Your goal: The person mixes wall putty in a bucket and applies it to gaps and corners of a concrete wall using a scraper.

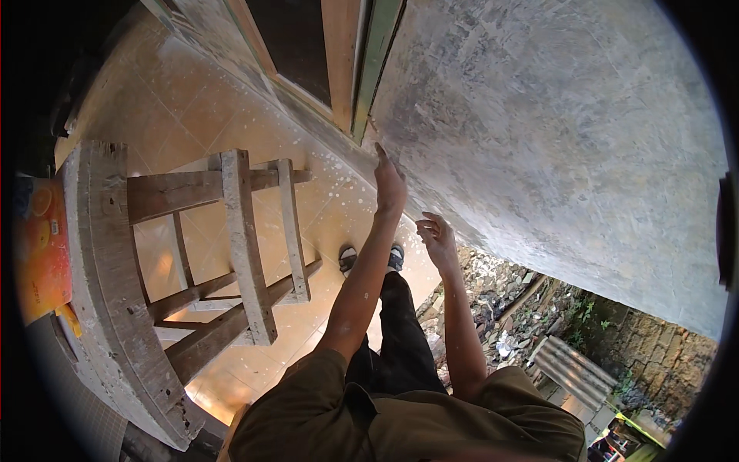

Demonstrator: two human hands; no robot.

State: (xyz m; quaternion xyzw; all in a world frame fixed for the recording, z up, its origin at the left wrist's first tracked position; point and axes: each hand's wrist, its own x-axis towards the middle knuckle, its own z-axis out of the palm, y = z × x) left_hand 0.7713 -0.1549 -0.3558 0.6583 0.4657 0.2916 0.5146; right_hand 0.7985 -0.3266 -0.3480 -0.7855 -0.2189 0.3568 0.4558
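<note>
I am standing on a tan tiled floor (231, 115) flecked with white spatter, facing a grey plastered wall (539, 131) that is filling the upper right of the view; its skim is looking mottled, with pale swirls and darker patches. One wooden door frame (342, 61) with a green edge is meeting the wall at its left corner. One rough wooden trestle (231, 239) is standing to my left, its top plank crusted with dried plaster. One orange packet (42, 246) is lying beside it. Rubble and stones (500, 300) are lying below the wall on the right. I am counting two hands: my left hand (389, 185) is touching the wall's edge with fingers stretched and apart, gripping nothing; my right hand (437, 240) is hovering just beside the wall, fingers loosely curled, empty.
</note>
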